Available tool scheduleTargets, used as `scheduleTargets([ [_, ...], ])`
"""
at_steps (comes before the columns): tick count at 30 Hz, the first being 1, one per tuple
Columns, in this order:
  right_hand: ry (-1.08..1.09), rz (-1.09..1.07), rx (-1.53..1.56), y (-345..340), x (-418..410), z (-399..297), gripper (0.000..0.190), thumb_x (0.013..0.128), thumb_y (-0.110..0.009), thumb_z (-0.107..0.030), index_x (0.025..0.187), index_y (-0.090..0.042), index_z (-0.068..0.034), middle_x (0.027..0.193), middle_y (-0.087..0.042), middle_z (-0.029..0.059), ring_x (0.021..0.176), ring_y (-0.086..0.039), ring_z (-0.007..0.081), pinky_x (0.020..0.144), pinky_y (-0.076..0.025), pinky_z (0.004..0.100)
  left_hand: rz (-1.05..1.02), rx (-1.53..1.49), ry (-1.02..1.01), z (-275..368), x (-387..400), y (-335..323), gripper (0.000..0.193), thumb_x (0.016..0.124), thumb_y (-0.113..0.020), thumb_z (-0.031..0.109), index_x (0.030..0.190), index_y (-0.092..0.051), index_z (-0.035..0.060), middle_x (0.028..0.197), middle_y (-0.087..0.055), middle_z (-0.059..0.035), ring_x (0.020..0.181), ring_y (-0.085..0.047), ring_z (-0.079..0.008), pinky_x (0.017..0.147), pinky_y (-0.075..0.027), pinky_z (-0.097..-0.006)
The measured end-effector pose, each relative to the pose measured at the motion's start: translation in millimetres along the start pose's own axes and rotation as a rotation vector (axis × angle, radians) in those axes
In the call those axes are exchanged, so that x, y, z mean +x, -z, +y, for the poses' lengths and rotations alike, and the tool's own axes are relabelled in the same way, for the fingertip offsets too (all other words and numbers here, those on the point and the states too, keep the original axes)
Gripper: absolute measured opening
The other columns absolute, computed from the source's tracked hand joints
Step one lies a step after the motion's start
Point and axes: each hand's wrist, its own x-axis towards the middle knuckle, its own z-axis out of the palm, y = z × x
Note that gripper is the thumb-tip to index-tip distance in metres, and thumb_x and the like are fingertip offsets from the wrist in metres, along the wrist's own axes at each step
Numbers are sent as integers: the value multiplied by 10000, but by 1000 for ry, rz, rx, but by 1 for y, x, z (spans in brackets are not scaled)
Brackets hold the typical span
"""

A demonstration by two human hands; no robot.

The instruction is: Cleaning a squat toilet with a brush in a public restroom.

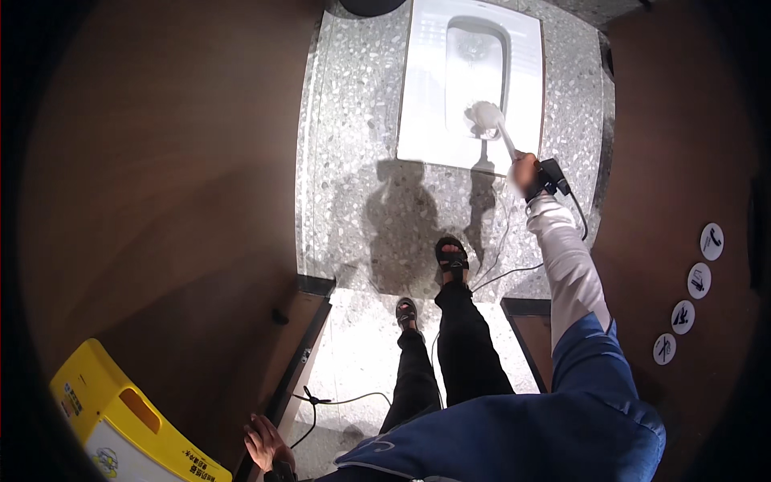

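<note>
My right hand (525, 172) is closed around the handle of a white toilet brush (486, 114). The brush head is over the near end of the basin of a white ceramic squat toilet (421, 108); whether its bristles touch the ceramic I cannot tell. A black device with a cable is strapped at my right wrist. At the lower left, my left hand (265, 443) rests with fingers extended against the brown stall door (241, 361), near its dark edge. It holds nothing.
Brown partition walls (150, 150) rise on both sides of the speckled floor (343, 181). A yellow and white panel (114, 385) bearing writing is at lower left. Round pictogram stickers (699, 280) are on the right wall. A black cable (509, 274) trails over the floor. A dark bin (370, 5) stands far back.
</note>
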Motion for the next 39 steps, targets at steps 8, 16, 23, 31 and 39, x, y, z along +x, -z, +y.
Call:
scheduleTargets([
  [8,26,319,316,-69,-6,79,417,801,-334,-327,702,-562,7,548,-522,193,587,-544,303,498,-404,339,162,-316,40,26,36,12,362,679,-414,133,1020,-468,25,1102,-432,-132,935,-417,-288,811,-312,-378],
  [16,153,119,83,-43,-96,0,409,806,-348,-332,599,-510,-18,585,-522,187,575,-532,331,506,-384,404,293,-139,74,20,12,-6,414,607,-560,186,993,-477,63,1093,-431,-149,936,-409,-286,833,-283,-401],
  [23,149,260,192,-44,-113,-10,400,815,-330,-286,674,-535,27,570,-504,204,550,-514,312,482,-370,388,326,-313,119,23,6,-7,440,571,-582,156,984,-475,45,1080,-434,-151,975,-385,-278,847,-258,-418],
  [31,43,181,244,-59,-102,-21,237,710,-498,-173,921,-563,-86,701,-569,162,664,-565,286,581,-431,343,385,-282,93,18,7,4,327,643,-486,124,964,-502,61,1033,-478,-144,919,-437,-275,782,-319,-410],
  [39,301,-247,-814,-73,-47,26,192,707,-484,-85,867,-579,-38,711,-579,119,661,-560,209,543,-429,333,358,-255,66,15,10,9,294,709,-405,116,978,-510,67,1016,-506,-129,938,-444,-264,768,-343,-399],
])
